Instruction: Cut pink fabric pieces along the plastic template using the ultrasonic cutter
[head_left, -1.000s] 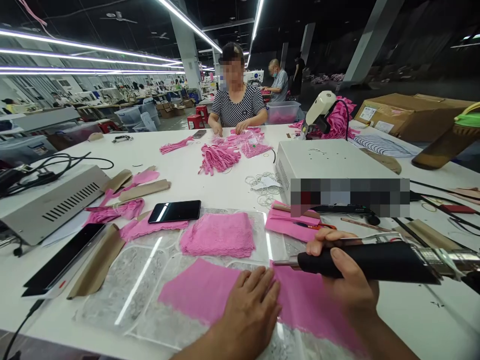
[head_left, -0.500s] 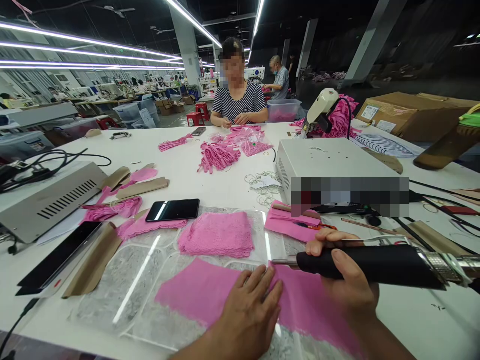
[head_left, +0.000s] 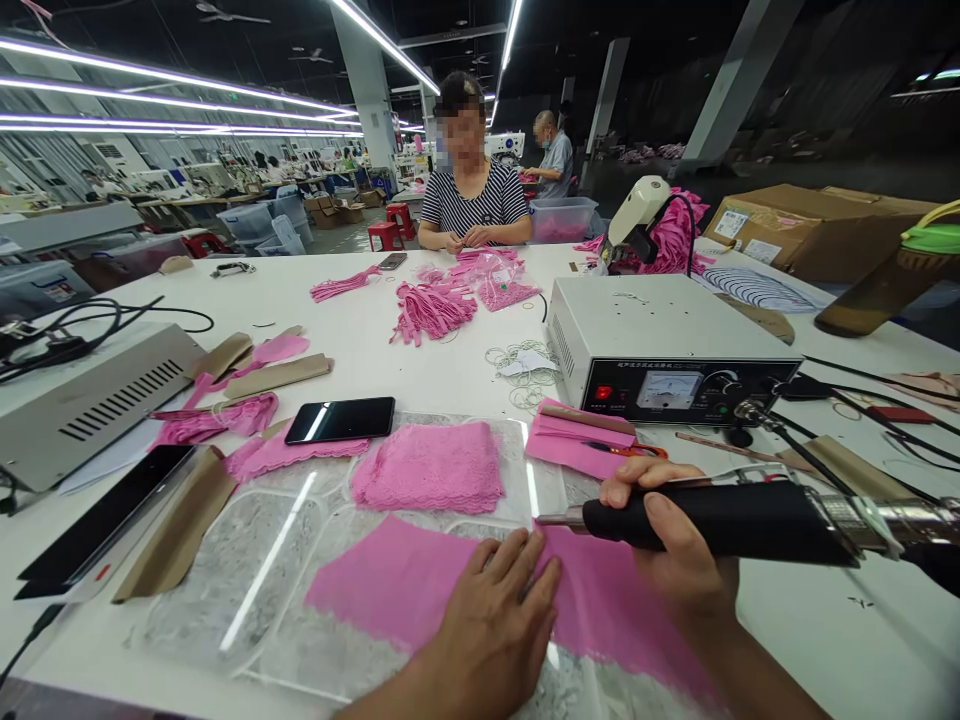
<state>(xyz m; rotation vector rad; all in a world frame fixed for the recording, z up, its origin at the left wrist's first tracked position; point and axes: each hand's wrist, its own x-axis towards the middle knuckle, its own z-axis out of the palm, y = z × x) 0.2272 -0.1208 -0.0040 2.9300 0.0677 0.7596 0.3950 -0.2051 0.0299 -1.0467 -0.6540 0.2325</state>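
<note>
Right hand (head_left: 686, 570) grips the black handpiece (head_left: 757, 520). Left hand (head_left: 499, 605) lies flat, gripping nothing, on pink fabric (head_left: 390, 580) above the clear mat (head_left: 202, 590), hiding the fabric's middle. Tip-to-fabric contact: indeterminable.

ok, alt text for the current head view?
A person's left hand lies flat on pink fabric while the right hand holds a black tool, its metal tip at the fabric's upper edge. Beyond are a pink stack, a phone and a control box on a white table, a co-worker across it.
</note>
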